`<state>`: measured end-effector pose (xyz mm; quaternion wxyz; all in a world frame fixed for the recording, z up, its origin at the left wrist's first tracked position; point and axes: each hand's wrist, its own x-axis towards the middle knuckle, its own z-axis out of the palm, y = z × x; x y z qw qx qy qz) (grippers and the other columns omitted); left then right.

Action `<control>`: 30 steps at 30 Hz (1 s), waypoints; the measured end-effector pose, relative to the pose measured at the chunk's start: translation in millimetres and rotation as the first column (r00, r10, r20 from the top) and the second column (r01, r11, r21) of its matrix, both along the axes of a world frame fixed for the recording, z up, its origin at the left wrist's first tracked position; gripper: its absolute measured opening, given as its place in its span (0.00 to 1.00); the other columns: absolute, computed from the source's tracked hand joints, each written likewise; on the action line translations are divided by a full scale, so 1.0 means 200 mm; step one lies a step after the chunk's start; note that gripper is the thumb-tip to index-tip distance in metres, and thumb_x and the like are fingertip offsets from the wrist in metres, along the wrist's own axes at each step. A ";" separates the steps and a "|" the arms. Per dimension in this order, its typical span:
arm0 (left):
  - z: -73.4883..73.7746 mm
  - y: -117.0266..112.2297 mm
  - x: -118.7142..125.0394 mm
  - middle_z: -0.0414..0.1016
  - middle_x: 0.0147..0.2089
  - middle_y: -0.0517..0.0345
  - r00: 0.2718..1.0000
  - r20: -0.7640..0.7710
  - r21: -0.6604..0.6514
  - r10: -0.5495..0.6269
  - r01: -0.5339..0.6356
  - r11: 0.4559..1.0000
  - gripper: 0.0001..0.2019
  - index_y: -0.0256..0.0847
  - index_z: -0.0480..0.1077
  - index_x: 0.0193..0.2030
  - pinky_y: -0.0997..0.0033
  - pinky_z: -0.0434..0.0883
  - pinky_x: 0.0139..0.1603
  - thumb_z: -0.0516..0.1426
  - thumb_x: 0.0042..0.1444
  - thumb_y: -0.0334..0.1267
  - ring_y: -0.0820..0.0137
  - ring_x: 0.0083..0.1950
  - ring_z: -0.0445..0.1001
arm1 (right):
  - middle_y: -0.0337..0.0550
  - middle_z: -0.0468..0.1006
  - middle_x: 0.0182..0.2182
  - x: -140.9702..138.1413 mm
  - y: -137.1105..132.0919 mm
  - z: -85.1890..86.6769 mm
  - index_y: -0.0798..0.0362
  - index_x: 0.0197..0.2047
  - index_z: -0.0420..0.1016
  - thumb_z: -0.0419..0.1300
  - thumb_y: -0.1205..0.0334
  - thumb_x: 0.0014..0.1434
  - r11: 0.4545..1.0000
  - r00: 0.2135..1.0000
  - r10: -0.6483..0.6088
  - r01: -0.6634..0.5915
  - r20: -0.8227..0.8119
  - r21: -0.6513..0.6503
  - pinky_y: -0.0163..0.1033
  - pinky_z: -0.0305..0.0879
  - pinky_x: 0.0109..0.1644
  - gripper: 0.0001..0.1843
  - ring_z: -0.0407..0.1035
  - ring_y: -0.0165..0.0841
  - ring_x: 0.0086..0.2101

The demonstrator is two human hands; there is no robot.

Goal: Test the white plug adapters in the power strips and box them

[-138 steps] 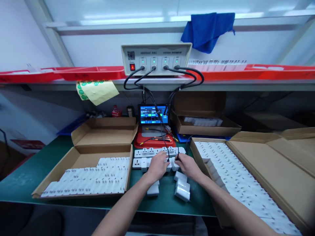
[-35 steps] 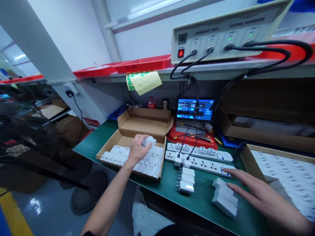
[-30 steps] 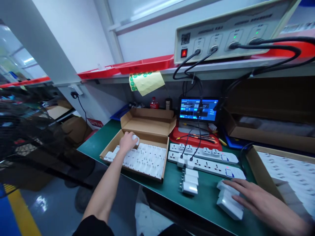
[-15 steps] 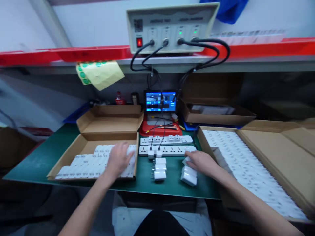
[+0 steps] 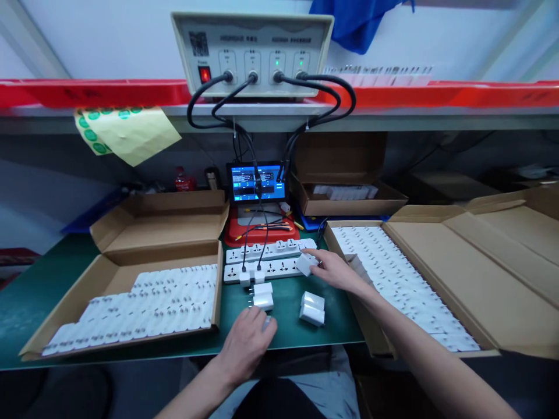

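My left hand (image 5: pixel 248 342) is closed around a white plug-in charger (image 5: pixel 268 322) at the front of a short row, most of it hidden by the fingers. Just beyond stand two more white chargers (image 5: pixel 263 297), prongs facing left. My right hand (image 5: pixel 334 272) grips another white charger (image 5: pixel 306 264) over the right end of the nearer power strip (image 5: pixel 279 268); its index finger reaches to the switch end of the farther power strip (image 5: pixel 244 254). Below it, a pair of chargers (image 5: pixel 312 308) lies on the green mat. Two plugged-in chargers (image 5: pixel 252 277) with black cables sit at the nearer strip's left.
At left, an open cardboard box (image 5: pixel 109 279) holds rows of chargers; at right, another carton (image 5: pixel 336 231) is filled with them. Behind the strips are a red tray (image 5: pixel 231 233) and a lit screen (image 5: pixel 244 181). A cabled test unit (image 5: pixel 253 52) stands on the shelf above.
My left hand has moved from the left box to the front charger of the middle row. My right hand has lifted a charger off the right-hand group to the power strip. The view has shifted right.
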<state>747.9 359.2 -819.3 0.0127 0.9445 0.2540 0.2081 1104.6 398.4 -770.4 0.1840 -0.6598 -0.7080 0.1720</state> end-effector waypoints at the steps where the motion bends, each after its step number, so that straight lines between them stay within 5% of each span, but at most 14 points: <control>1: 0.03 0.01 0.00 0.82 0.43 0.48 0.997 0.072 -0.134 0.031 -0.021 0.991 0.10 0.45 0.78 0.52 0.57 0.76 0.44 0.59 0.69 0.29 0.56 0.44 0.78 | 0.52 0.85 0.66 -0.01 0.01 0.00 0.49 0.73 0.79 0.62 0.63 0.66 1.000 0.999 0.006 -0.006 0.035 0.000 0.49 0.75 0.66 0.33 0.81 0.48 0.59; 3: 0.09 0.04 0.01 0.81 0.43 0.52 0.954 0.250 -0.447 0.164 -0.037 0.894 0.07 0.46 0.77 0.54 0.59 0.77 0.43 0.62 0.71 0.38 0.59 0.43 0.78 | 0.52 0.85 0.66 -0.03 0.02 0.00 0.49 0.73 0.79 0.62 0.61 0.68 1.000 0.996 0.016 -0.016 0.093 -0.002 0.48 0.75 0.65 0.31 0.82 0.48 0.59; 6: 0.18 0.11 0.04 0.78 0.45 0.55 0.801 0.428 -0.786 0.417 0.103 0.609 0.20 0.47 0.74 0.65 0.66 0.77 0.39 0.63 0.71 0.49 0.65 0.40 0.78 | 0.55 0.86 0.64 -0.06 0.03 -0.02 0.50 0.73 0.77 0.64 0.53 0.71 0.999 0.984 0.034 -0.032 0.174 -0.013 0.48 0.75 0.63 0.30 0.82 0.51 0.59; 9: 0.28 0.18 0.09 0.75 0.52 0.54 0.695 0.471 -0.876 0.543 0.298 0.379 0.27 0.48 0.71 0.71 0.72 0.74 0.33 0.63 0.70 0.53 0.70 0.38 0.78 | 0.57 0.88 0.60 -0.11 0.03 -0.07 0.51 0.75 0.74 0.66 0.49 0.72 0.998 0.964 0.053 -0.043 0.259 -0.044 0.47 0.76 0.59 0.33 0.83 0.52 0.57; 11: 0.33 0.23 0.13 0.74 0.55 0.52 0.678 0.485 -0.875 0.553 0.363 0.321 0.28 0.49 0.71 0.70 0.71 0.75 0.33 0.65 0.68 0.54 0.71 0.38 0.78 | 0.58 0.88 0.59 -0.13 0.03 -0.10 0.51 0.76 0.71 0.67 0.48 0.72 0.997 0.950 0.055 -0.037 0.308 -0.064 0.46 0.76 0.58 0.35 0.84 0.52 0.56; 14: 0.40 0.28 0.19 0.74 0.56 0.53 0.680 0.523 -0.849 0.514 0.357 0.390 0.24 0.49 0.72 0.65 0.70 0.77 0.37 0.66 0.66 0.53 0.68 0.43 0.79 | 0.60 0.88 0.58 -0.15 0.02 -0.11 0.51 0.77 0.69 0.67 0.48 0.72 0.996 0.940 0.063 -0.038 0.334 -0.082 0.46 0.76 0.56 0.36 0.84 0.53 0.55; 18: 0.43 0.33 0.30 0.77 0.51 0.54 0.788 0.511 -0.734 0.343 0.193 0.651 0.11 0.46 0.75 0.51 0.64 0.77 0.48 0.60 0.73 0.50 0.65 0.45 0.77 | 0.60 0.88 0.58 -0.14 0.03 -0.09 0.51 0.76 0.70 0.66 0.49 0.73 0.995 0.948 0.079 -0.057 0.307 -0.082 0.47 0.75 0.56 0.34 0.84 0.54 0.56; 22: 0.40 0.38 0.39 0.79 0.53 0.52 0.956 0.282 -0.492 0.079 0.073 0.868 0.04 0.46 0.75 0.48 0.55 0.75 0.61 0.57 0.74 0.37 0.58 0.55 0.78 | 0.60 0.89 0.56 -0.16 0.02 -0.06 0.51 0.75 0.70 0.66 0.49 0.73 0.994 0.952 0.077 -0.052 0.296 -0.091 0.47 0.74 0.55 0.33 0.84 0.55 0.56; 26: 0.32 0.43 0.46 0.74 0.66 0.48 0.998 0.034 -0.417 0.060 -0.040 0.908 0.20 0.48 0.70 0.66 0.55 0.78 0.61 0.61 0.69 0.32 0.56 0.60 0.79 | 0.60 0.88 0.58 -0.17 0.02 -0.04 0.51 0.76 0.68 0.64 0.50 0.75 0.991 0.948 0.087 -0.052 0.306 -0.121 0.46 0.73 0.54 0.32 0.83 0.54 0.57; 30: 0.28 0.50 0.51 0.75 0.66 0.46 0.988 -0.135 -0.429 0.080 -0.131 0.894 0.24 0.48 0.67 0.69 0.54 0.77 0.63 0.62 0.69 0.31 0.52 0.63 0.80 | 0.59 0.87 0.59 -0.17 0.03 -0.05 0.50 0.76 0.66 0.64 0.49 0.75 0.990 0.946 0.085 -0.043 0.313 -0.138 0.45 0.72 0.54 0.32 0.83 0.54 0.57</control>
